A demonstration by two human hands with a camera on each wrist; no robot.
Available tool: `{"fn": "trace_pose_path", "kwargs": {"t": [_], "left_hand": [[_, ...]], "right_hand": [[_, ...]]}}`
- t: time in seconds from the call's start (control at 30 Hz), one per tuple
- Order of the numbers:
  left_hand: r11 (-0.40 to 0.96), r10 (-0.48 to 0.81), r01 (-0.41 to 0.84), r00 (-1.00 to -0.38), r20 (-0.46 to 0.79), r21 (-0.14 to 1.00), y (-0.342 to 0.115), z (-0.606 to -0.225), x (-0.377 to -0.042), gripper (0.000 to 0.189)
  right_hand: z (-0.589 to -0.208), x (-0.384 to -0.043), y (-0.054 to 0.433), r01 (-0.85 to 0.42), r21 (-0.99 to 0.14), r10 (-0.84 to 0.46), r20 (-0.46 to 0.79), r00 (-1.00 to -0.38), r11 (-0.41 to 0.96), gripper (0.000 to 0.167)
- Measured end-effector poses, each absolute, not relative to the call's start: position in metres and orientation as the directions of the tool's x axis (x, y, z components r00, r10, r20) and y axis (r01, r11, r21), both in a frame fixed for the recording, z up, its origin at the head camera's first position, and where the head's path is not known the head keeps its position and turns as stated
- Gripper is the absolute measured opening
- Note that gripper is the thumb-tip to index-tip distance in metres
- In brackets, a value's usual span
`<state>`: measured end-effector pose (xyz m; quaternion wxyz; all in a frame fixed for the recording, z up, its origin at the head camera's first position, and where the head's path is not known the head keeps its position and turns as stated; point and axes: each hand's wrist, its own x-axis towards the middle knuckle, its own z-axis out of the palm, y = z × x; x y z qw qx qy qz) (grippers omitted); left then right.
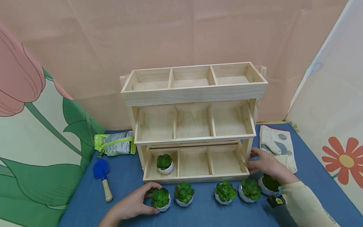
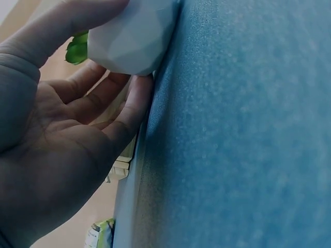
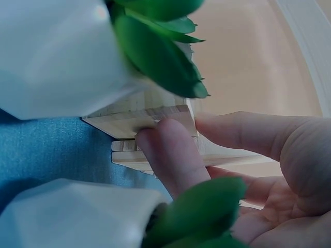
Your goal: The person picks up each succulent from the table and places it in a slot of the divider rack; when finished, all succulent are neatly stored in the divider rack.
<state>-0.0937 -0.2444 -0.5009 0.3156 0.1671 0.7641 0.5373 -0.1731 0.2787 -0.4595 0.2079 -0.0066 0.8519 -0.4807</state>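
Observation:
A three-tier wooden shelf stands at the back, each tier split into three compartments. In its bottom left compartment sits a small succulent in a white pot. Thumb and fingers of my left hand hold another potted succulent at the shelf's front left; its white faceted pot is close against the blue cloth in the left wrist view. At the bottom tier's right end, my right hand grips the side board between thumb and fingers. One potted succulent is partly hidden under the right wrist.
More potted succulents stand in a row before the shelf, two of them nearer the right hand. Left of the shelf lie a green bag and a blue trowel. Gloves lie at the right.

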Motion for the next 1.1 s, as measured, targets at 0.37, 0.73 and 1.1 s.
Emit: {"fn": "trace_pose_path", "kwargs": {"t": [0.37,0.73,1.1], "left_hand": [[0.339,0.596,-0.109,-0.744,-0.303,0.935,-0.243,-0.496,-0.093,0.065],[0.334,0.597,-0.115,-0.742,-0.304,0.936,-0.251,-0.495,-0.087,0.065],[0.337,0.577,-0.137,-0.752,-0.320,0.931,-0.250,-0.484,-0.084,0.068]], "right_hand": [[-0.461,-0.175,0.279,0.183,-0.817,-0.210,-0.345,-0.915,0.547,0.078],[-0.460,-0.173,0.278,0.196,-0.816,-0.206,-0.357,-0.911,0.545,0.079],[-0.461,-0.174,0.279,0.196,-0.817,-0.204,-0.354,-0.913,0.542,0.078]]}}
